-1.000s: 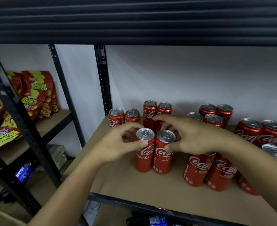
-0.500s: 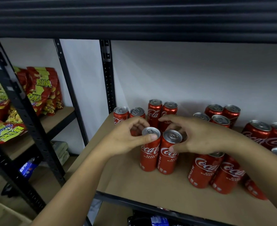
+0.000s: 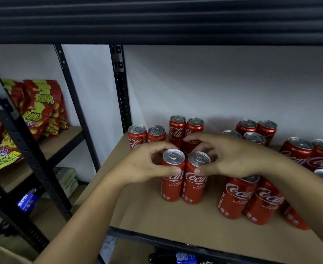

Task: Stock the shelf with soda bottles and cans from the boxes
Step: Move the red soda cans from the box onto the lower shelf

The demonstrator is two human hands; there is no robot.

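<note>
At 6 o'clock, bare brown board of the shelf [image 3: 147, 216], dark rail along its front edge. At 8 o'clock, lower down, a blue pack [image 3: 26, 201], label too blurred to read.

At centre, standing on the board, upright and touching side by side: left can [image 3: 172, 181] and right can [image 3: 194, 187], both red. Left hand [image 3: 143, 165] curled round the top of the left can, thumb pressed on its front, fingers behind the rim. Right hand [image 3: 231, 157] curled likewise round the right can, thumb on its front, fingers arched over the back.

At 4 o'clock, under the right forearm, a front pair [image 3: 237, 197] of red cans, upright and touching. At 3 o'clock, more cans [image 3: 297, 151], partly cut off by the edge.

At 12 o'clock, behind the hands, four back cans [image 3: 177, 130] in a row near the wall [image 3: 214, 82]. At 1 o'clock, a further cluster [image 3: 256, 129]. At 9 o'clock, snack bags [image 3: 40, 111] on a neighbouring rack.
</note>
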